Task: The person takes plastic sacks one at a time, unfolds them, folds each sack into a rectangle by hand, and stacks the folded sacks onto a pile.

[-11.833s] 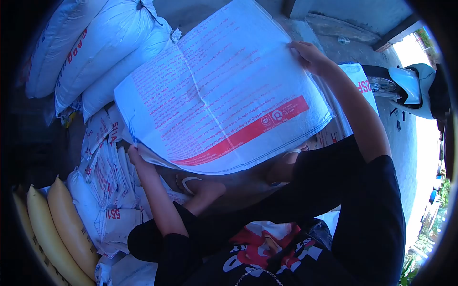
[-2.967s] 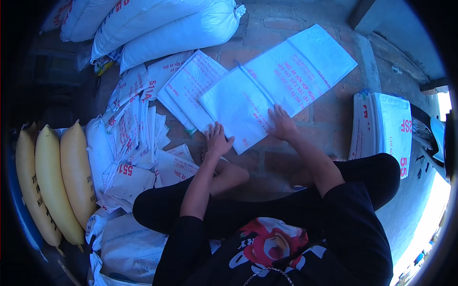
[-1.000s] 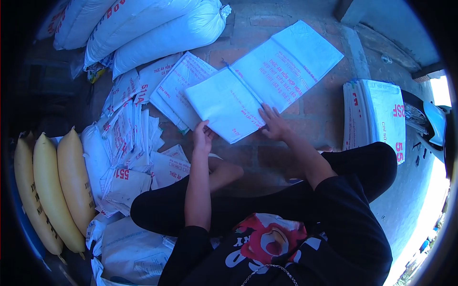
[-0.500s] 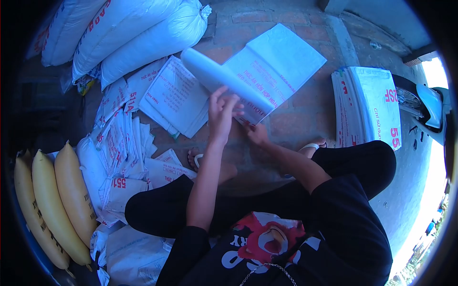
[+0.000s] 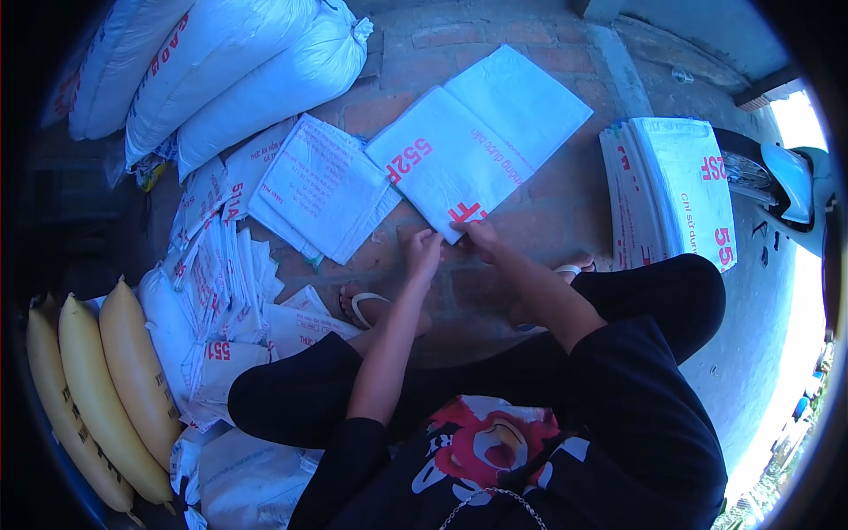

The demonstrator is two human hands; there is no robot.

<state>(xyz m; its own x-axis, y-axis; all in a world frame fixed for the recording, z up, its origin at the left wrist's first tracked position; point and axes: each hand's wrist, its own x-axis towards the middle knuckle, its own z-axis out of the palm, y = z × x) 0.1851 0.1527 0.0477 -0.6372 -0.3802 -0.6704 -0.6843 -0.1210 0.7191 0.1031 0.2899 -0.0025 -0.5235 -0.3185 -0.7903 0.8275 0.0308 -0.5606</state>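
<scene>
A white printed sack [image 5: 442, 146] lies folded on the brick floor before me, its red "552" lettering facing up. One layer is turned over towards me, and the far part stretches away plain and pale. My right hand [image 5: 479, 238] is closed on the near corner, thumb on top. My left hand [image 5: 425, 253] is closed at the left side of the same corner, fingertips pinched at the edge. Just left of this sack lies a flat pile of folded sacks [image 5: 322, 185] with small red print.
A neat stack of folded sacks [image 5: 685, 194] stands at right, near a motorbike [image 5: 791, 194]. Full white sacks [image 5: 274, 88] lean at upper left. Loose sacks [image 5: 221, 283] heap at left, beside yellow filled bags [image 5: 137, 362]. My sandalled foot [image 5: 367, 307] rests close by.
The raised, curled layer of the sack has come down flat, showing the red number side. My left hand has moved down from the layer to the near corner beside my right hand.
</scene>
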